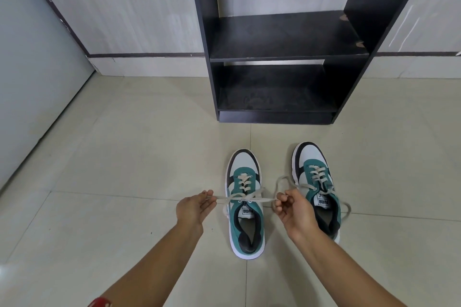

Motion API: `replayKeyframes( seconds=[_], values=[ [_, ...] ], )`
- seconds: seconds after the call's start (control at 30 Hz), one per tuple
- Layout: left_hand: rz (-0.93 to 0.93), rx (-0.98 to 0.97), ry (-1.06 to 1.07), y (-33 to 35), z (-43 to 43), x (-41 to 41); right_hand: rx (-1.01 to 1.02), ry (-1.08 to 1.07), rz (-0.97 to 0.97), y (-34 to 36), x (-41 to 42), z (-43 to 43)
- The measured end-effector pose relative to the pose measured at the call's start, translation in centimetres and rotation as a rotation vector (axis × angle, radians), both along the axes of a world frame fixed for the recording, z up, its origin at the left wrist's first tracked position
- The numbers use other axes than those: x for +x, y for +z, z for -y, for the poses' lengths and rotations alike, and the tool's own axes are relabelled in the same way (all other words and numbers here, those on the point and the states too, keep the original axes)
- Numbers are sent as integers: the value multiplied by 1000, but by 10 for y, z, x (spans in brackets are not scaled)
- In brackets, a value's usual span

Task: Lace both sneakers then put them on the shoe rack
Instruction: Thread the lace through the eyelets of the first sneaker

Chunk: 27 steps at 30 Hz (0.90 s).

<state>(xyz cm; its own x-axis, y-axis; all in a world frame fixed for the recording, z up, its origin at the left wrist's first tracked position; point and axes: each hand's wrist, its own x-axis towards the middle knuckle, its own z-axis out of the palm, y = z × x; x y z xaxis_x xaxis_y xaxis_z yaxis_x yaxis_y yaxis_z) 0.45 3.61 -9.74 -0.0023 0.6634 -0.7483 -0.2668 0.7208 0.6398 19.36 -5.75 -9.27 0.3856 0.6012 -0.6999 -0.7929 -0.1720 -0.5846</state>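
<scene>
Two green, white and black sneakers stand side by side on the floor, toes pointing away from me. The left sneaker [245, 207] has a cream lace [243, 198] pulled tight sideways across its upper eyelets. My left hand [194, 208] pinches one lace end left of the shoe. My right hand [294, 209] pinches the other end right of it, partly covering the right sneaker [315, 182], whose lace hangs in loose loops. The black shoe rack [287, 57] stands behind them with bare shelves.
Beige tiled floor [124, 157] spreads all around the shoes. A pale panelled wall with a dark trim strip runs behind the rack. A grey door or panel [30, 82] closes off the left side.
</scene>
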Motion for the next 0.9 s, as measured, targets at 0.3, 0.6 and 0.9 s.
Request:
replayKeyframes(
  seconds=[0.3,0.6,0.9],
  values=[
    [-33,9,12,-4,-3,-2,-40,3,-18,-1,8,4],
    [-265,115,-528,7,20,13,-153,592,436,5,2,21],
    [-833,647,-850,9,29,27,-199,724,533,10,-8,29]
  ],
)
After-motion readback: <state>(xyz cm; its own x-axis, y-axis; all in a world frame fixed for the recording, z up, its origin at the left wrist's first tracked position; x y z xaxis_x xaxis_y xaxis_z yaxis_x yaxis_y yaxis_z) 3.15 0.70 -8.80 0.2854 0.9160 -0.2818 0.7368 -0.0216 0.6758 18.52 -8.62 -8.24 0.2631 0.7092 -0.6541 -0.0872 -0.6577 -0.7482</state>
